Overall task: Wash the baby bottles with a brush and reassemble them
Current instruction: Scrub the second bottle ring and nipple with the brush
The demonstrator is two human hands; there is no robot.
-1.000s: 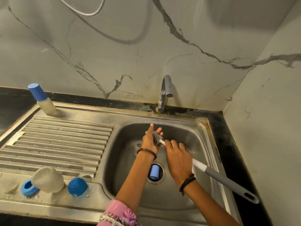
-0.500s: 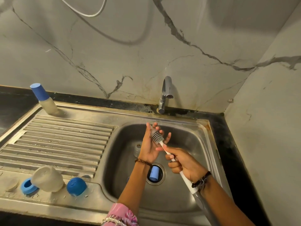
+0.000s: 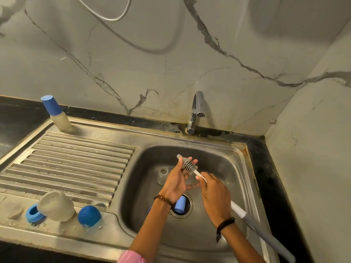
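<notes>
Over the sink basin (image 3: 218, 242), my left hand (image 3: 175, 182) cups a small clear bottle part (image 3: 190, 181) in its palm. The ribbed grey head of the bottle brush (image 3: 190, 167) presses against that hand's fingers. My right hand (image 3: 215, 198) grips the brush's white shaft, and its grey handle (image 3: 266, 237) runs off to the lower right. A light blue cap (image 3: 180, 205) lies in the drain. Another clear part (image 3: 162, 175) stands on the basin floor. On the drainboard's front lie a clear bottle body (image 3: 57, 205), a blue ring (image 3: 32, 213) and a blue dome cap (image 3: 88, 216).
A capped bottle (image 3: 57, 114) stands at the drainboard's back left corner. The tap (image 3: 195, 111) rises behind the basin with no water visible. A clear disc (image 3: 16, 211) lies at the front left. Marble walls close the back and right.
The brush head stays at my left palm while my right hand has slid along the shaft and swung the handle. My left fingers have curled around the clear part.
</notes>
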